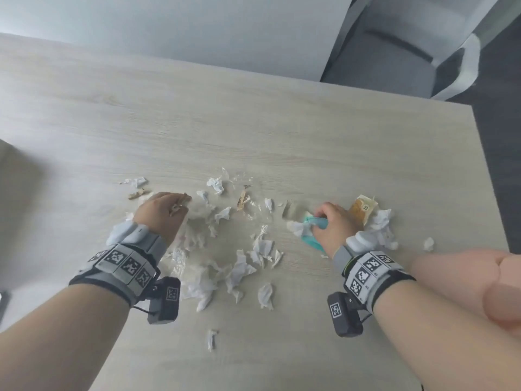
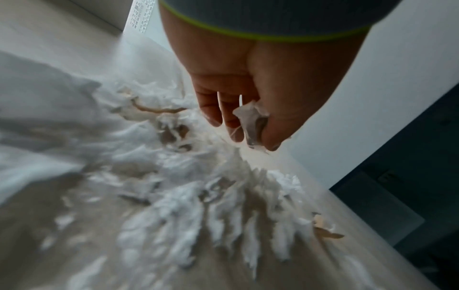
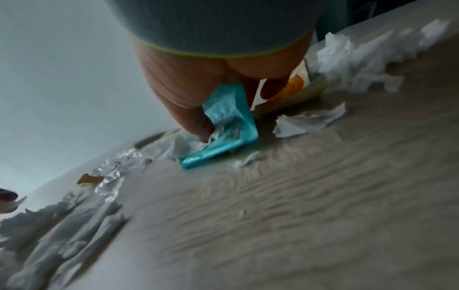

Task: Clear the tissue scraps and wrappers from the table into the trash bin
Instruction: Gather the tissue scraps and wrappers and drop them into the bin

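Note:
White tissue scraps (image 1: pixel 239 269) and clear plastic wrappers (image 1: pixel 239 179) lie scattered across the middle of the light wooden table (image 1: pixel 197 108). My left hand (image 1: pixel 166 213) hovers over the left part of the litter and pinches a small clear wrapper scrap (image 2: pixel 250 121) between thumb and fingers. My right hand (image 1: pixel 332 224) grips a teal wrapper (image 1: pixel 313 232) together with some tissue, low on the table; the teal wrapper (image 3: pixel 223 125) shows clearly in the right wrist view. An orange-and-white wrapper (image 1: pixel 363 207) lies just beyond the right hand, beside a crumpled tissue (image 1: pixel 380 224).
The table's right edge (image 1: pixel 490 176) runs close to the litter, with dark floor beyond. A grey chair (image 1: pixel 408 46) stands past the far right corner. A small tissue bit (image 1: pixel 211 338) lies alone near me. No trash bin is in view.

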